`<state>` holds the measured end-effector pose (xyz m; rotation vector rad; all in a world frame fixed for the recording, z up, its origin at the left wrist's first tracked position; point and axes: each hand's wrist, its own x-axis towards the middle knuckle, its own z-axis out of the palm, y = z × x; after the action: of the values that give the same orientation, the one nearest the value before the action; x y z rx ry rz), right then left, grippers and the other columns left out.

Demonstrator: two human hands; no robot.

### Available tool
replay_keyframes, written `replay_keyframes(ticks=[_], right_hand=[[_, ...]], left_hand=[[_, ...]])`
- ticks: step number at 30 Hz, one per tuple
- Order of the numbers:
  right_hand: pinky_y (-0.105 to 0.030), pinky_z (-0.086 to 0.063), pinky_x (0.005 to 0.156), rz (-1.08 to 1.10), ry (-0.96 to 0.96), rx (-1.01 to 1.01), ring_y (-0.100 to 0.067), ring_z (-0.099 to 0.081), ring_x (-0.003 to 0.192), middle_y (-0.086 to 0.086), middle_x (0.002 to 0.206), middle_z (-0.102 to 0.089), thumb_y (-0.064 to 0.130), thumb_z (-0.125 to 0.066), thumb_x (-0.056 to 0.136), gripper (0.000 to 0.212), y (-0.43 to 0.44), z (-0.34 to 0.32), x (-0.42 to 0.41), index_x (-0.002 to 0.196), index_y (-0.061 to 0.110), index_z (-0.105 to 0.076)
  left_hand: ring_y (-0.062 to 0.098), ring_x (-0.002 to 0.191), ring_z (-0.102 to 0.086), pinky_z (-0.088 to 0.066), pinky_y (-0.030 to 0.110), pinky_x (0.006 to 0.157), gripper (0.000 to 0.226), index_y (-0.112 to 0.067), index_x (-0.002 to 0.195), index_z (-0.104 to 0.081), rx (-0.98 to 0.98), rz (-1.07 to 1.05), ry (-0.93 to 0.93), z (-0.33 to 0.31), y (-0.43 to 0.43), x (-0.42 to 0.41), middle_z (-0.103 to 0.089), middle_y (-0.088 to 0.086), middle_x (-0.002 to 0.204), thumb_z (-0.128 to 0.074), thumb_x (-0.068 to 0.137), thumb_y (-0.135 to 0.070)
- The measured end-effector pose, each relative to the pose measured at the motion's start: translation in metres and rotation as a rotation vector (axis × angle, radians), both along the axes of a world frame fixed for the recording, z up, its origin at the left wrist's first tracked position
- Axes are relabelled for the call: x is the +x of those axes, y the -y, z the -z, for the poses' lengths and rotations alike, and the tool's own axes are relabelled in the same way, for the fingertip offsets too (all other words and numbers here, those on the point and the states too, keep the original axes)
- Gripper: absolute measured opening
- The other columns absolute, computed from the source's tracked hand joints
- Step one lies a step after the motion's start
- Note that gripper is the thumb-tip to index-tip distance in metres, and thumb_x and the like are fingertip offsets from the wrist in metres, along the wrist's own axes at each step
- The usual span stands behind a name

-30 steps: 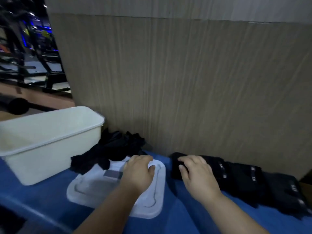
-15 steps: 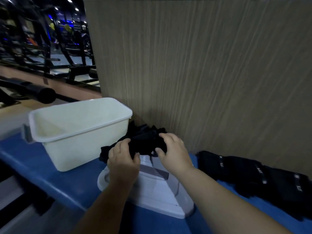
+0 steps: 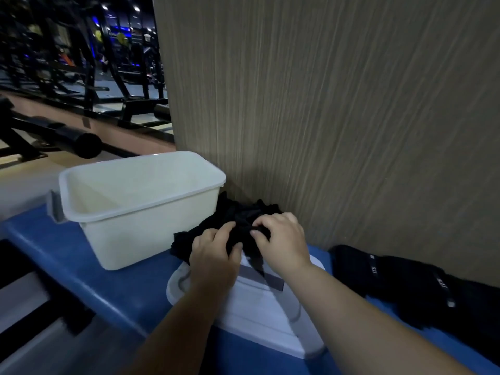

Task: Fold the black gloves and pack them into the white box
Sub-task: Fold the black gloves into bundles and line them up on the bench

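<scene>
A heap of black gloves [image 3: 238, 220] lies between the white box [image 3: 140, 209] and the wood-grain wall, partly over the white lid [image 3: 259, 312]. My left hand [image 3: 213, 255] grips the near side of the heap, fingers curled into the fabric. My right hand [image 3: 281, 239] pinches black fabric at the heap's right side. The white box stands open at the left with nothing visible inside. A row of folded black gloves [image 3: 405, 280] with small white tags lies along the wall at the right.
Everything rests on a blue padded bench [image 3: 89, 269] whose front edge runs diagonally at the left. A wood-grain wall [image 3: 324, 117] rises right behind the gloves. Dark gym machines [image 3: 81, 63] stand beyond at the upper left.
Both hands left the lid and the folded row, moved to the glove heap and took hold of it. The view swung left, bringing the box toward the centre.
</scene>
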<state>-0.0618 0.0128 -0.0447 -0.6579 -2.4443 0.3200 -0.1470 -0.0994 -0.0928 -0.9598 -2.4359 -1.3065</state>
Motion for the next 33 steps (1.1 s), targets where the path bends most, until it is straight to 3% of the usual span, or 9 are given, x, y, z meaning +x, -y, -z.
replay_keyframes(ticks=[7,11,13,18,20,22,24,28,33], right_hand=[[-0.015,-0.038,0.081,-0.04,-0.307,-0.124,-0.005,-0.044,0.099,0.016,0.093,-0.056,0.023,-0.064,0.089,0.011,0.01,-0.008,0.055,0.097,0.027,-0.069],[-0.007,-0.035,0.082,-0.031,-0.375,-0.203,-0.002,-0.048,0.101,0.031,0.088,-0.055,0.018,-0.067,0.088,0.019,0.014,-0.017,0.097,0.092,0.037,-0.065],[-0.004,-0.035,0.082,-0.012,-0.413,-0.261,0.002,-0.05,0.101,0.033,0.086,-0.057,0.015,-0.067,0.087,0.03,0.016,-0.019,0.12,0.087,0.044,-0.06],[-0.003,-0.035,0.085,0.022,-0.455,-0.215,0.005,-0.053,0.101,0.039,0.102,-0.055,0.016,-0.069,0.085,0.033,0.021,-0.019,0.186,0.087,0.047,-0.059],[-0.004,-0.035,0.085,0.023,-0.431,-0.181,0.004,-0.053,0.1,0.034,0.102,-0.058,0.027,-0.064,0.083,0.016,0.023,-0.014,0.215,0.083,0.043,-0.062],[-0.006,-0.037,0.084,0.014,-0.391,-0.17,0.002,-0.054,0.099,0.028,0.101,-0.06,0.035,-0.056,0.083,0.013,0.025,-0.008,0.242,0.093,0.039,-0.063],[-0.009,-0.039,0.084,0.017,-0.351,-0.167,-0.001,-0.055,0.098,0.023,0.098,-0.061,0.035,-0.054,0.083,0.016,0.027,0.001,0.267,0.097,0.039,-0.061],[-0.01,-0.038,0.083,0.09,-0.342,-0.212,-0.002,-0.055,0.095,0.025,0.094,-0.062,0.021,-0.061,0.083,0.023,0.03,0.024,0.303,0.097,0.039,-0.063],[-0.006,-0.037,0.083,0.299,-0.42,-0.333,-0.006,-0.055,0.094,0.026,0.099,-0.059,-0.001,-0.068,0.082,0.049,0.029,0.039,0.331,0.089,0.047,-0.065]], left_hand=[[0.019,0.116,-0.045,-0.036,0.031,0.095,0.051,-0.023,0.109,-0.068,0.081,0.184,-0.007,-0.028,0.01,0.028,-0.05,-0.001,0.126,-0.049,0.076,-0.058],[0.004,0.093,-0.052,-0.037,0.008,0.08,0.026,-0.029,0.107,-0.054,0.082,0.412,0.156,-0.05,0.009,0.06,-0.049,-0.016,0.108,-0.068,0.085,-0.032],[0.005,0.084,-0.055,-0.043,0.012,0.074,0.029,-0.028,0.107,-0.048,0.109,0.457,0.317,-0.062,0.007,0.08,-0.053,-0.013,0.102,-0.068,0.086,-0.026],[0.001,0.1,-0.055,-0.045,0.016,0.081,0.041,-0.025,0.12,-0.043,0.194,0.532,0.67,-0.087,0.004,0.133,-0.054,-0.01,0.116,-0.067,0.087,-0.03],[0.004,0.106,-0.053,-0.045,0.019,0.085,0.049,-0.033,0.128,-0.042,0.106,0.609,0.732,-0.084,0.004,0.154,-0.049,-0.013,0.124,-0.068,0.086,-0.034],[-0.002,0.095,-0.057,-0.046,0.01,0.071,0.05,-0.04,0.13,-0.042,-0.014,0.714,0.802,-0.078,0.005,0.172,-0.052,-0.018,0.12,-0.067,0.087,-0.033],[0.004,0.083,-0.064,-0.049,0.015,0.061,0.043,-0.037,0.128,-0.052,-0.107,0.816,0.858,-0.068,0.004,0.184,-0.064,-0.008,0.114,-0.066,0.088,-0.024],[0.022,0.091,-0.069,-0.053,0.039,0.08,0.021,-0.029,0.108,-0.065,-0.291,0.941,0.891,-0.047,0.001,0.207,-0.071,0.0,0.102,-0.064,0.089,-0.02],[0.012,0.087,-0.066,-0.052,0.022,0.065,0.019,-0.026,0.108,-0.062,-0.281,0.855,0.959,-0.033,-0.001,0.229,-0.068,-0.003,0.102,-0.065,0.09,-0.024]])
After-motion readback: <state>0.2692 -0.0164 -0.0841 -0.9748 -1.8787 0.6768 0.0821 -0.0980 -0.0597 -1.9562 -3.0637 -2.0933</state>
